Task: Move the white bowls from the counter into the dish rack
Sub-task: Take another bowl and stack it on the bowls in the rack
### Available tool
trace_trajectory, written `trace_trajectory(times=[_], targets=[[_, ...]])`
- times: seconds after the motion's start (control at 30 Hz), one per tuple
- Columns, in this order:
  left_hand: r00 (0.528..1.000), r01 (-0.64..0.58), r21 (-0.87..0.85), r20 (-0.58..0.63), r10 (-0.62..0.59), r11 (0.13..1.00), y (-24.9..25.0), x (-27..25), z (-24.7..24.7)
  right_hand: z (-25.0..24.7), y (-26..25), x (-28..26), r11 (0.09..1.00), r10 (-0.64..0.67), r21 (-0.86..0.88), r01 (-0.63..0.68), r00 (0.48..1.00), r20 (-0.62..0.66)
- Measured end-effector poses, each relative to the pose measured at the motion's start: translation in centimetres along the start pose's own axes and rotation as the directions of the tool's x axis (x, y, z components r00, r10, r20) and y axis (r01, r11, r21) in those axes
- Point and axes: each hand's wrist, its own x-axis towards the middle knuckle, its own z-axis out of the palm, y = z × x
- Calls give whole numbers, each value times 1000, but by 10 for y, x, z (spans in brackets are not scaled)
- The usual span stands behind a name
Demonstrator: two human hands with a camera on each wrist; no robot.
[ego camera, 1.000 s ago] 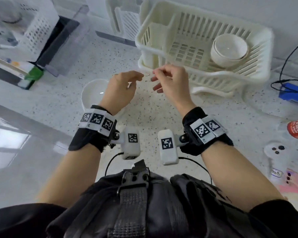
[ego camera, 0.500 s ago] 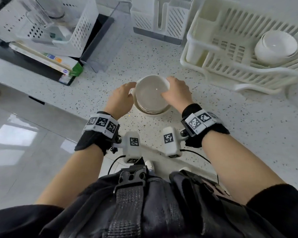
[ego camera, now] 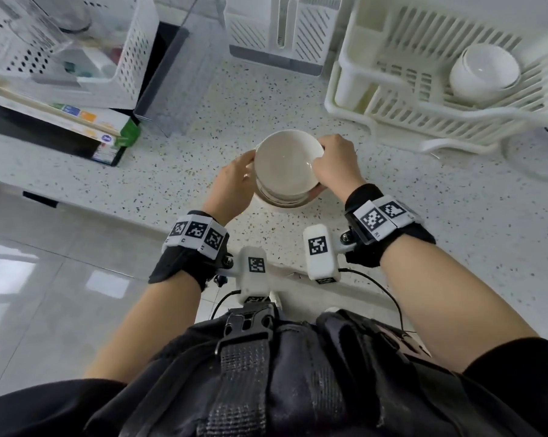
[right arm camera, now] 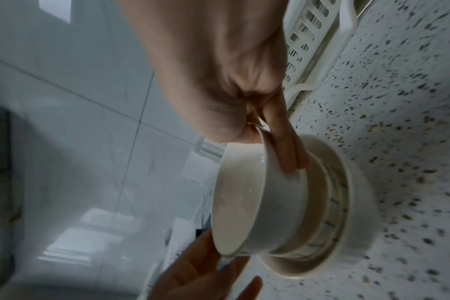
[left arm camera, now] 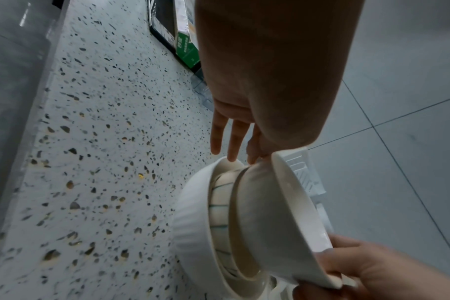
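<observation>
A stack of bowls stands on the speckled counter in front of me. The top white bowl is raised and tilted off the stack. My right hand pinches its right rim, thumb inside and fingers under the wall. My left hand lies with straight fingers against the bowl's left side and the lower bowl's rim. The cream dish rack stands at the back right with one white bowl in it.
A white perforated basket and a flat box with a green end sit at the back left. A white utensil holder stands behind the stack. The counter's front edge runs just below my wrists.
Both hands came down from near the rack to the bowl stack. The right hand has taken the top bowl's rim and lifted it slightly off the stack.
</observation>
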Motion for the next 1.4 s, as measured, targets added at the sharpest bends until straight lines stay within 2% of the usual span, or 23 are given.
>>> trace_trajectory(times=[0.2,0.33,0.5,0.73,0.83,0.9,0.97,1.03,1.1,1.23,1.4], targets=[[990,-80,-87,-121,69,993,16,19,-4,-34,-2,-9,956,22,293,-27,1000,21],[977,-162,-59,-150,152,985,41,30,3,-57,13,-16,821,98,560,-112,994,55],[971,-230,-62,-87,224,971,77,56,35,-87,53,-14,677,223,711,-188,974,45],[937,-345,-69,26,347,936,152,99,102,-141,123,7,608,345,788,-95,926,-155],[926,-363,-64,84,368,930,184,119,133,-163,151,22,586,423,810,0,853,-306],[920,-374,-39,112,376,927,202,134,153,-177,170,33,613,462,789,49,788,-408],[915,-375,-4,155,371,927,216,150,173,-191,187,45,653,481,755,61,736,-476],[913,-366,40,207,351,930,225,166,191,-203,203,60,656,493,752,66,717,-492],[913,-351,110,261,314,930,232,182,205,-212,216,76,644,490,761,80,721,-490],[900,-312,221,379,214,924,243,210,225,-226,231,112,625,481,780,46,763,-431],[838,-283,351,543,52,893,241,238,242,-236,243,163,579,511,815,2,778,-365]])
